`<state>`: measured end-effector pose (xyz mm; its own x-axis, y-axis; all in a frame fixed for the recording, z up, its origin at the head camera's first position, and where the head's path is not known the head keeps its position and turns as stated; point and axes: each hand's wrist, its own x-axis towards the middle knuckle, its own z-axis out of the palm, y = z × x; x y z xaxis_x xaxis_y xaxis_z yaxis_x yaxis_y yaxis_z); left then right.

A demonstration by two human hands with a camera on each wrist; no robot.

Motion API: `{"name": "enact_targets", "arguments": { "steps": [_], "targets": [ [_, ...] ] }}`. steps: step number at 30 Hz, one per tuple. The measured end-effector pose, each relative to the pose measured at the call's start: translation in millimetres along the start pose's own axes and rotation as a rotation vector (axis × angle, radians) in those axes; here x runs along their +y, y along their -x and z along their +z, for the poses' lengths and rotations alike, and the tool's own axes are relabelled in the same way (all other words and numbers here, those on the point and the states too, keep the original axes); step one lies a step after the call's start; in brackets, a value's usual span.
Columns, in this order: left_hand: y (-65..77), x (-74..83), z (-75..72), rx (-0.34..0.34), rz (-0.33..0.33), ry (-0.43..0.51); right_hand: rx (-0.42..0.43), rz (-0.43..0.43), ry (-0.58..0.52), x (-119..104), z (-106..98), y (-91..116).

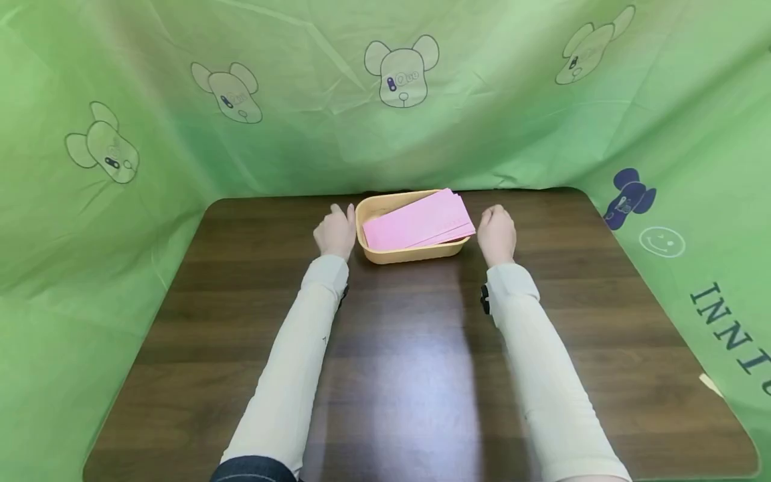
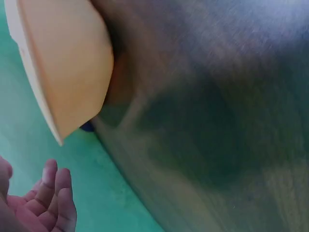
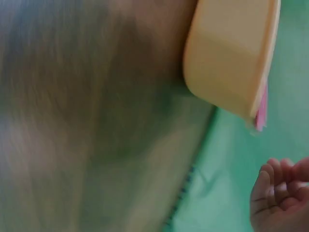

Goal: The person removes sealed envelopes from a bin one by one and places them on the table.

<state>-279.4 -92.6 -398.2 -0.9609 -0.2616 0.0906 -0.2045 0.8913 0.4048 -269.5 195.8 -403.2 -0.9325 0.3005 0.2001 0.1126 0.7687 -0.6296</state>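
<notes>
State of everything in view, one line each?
Yellow oblong plastic basket: upright, holding sheets
Pink rectangular paper sheets: stacked, slightly fanned, jutting over basket rim
Left hand: loosely curled, holding nothing
Right hand: loosely curled, holding nothing
Green printed fabric backdrop: hanging, creased

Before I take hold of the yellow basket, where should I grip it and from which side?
Probably grip the yellow basket under the rim at both short ends, left hand from the left, right hand from the right. It's longer than wide, flares toward its rim, and each hand is beside one end. Pink papers jut past the right rim, so hold below them.
</notes>
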Motion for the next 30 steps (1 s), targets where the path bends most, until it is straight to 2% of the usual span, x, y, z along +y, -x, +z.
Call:
{"name": "enact_targets", "arguments": {
  "steps": [3, 7, 13, 16, 18, 25, 30],
  "targets": [
    [2.3, -0.1, 9.0, -0.075, -0.030, -0.011, 0.002, 0.119, -0.052, 8, 8, 4],
    [4.5, -2.2, 20.1, -0.167, -0.042, 0.026, -0.074, 0.228, -0.153, 15, 16, 9],
    [4.0, -4.5, 28.3, -0.175, -0.078, 0.114, -0.181, 0.336, -0.401, 23, 27, 13],
    [3.2, -3.9, 30.3, -0.182, -0.064, 0.119, -0.186, 0.350, -0.514, 24, 30, 14],
    [3.7, -3.9, 32.3, -0.180, -0.044, 0.119, -0.184, 0.352, -0.540, 26, 31, 16],
    [5.3, -3.5, 34.4, -0.123, -0.011, 0.145, -0.221, 0.352, -0.523, 28, 29, 14],
    [5.4, -4.5, 32.2, -0.118, 0.003, 0.148, -0.268, 0.298, -0.500, 29, 26, 11]
  ]
}}
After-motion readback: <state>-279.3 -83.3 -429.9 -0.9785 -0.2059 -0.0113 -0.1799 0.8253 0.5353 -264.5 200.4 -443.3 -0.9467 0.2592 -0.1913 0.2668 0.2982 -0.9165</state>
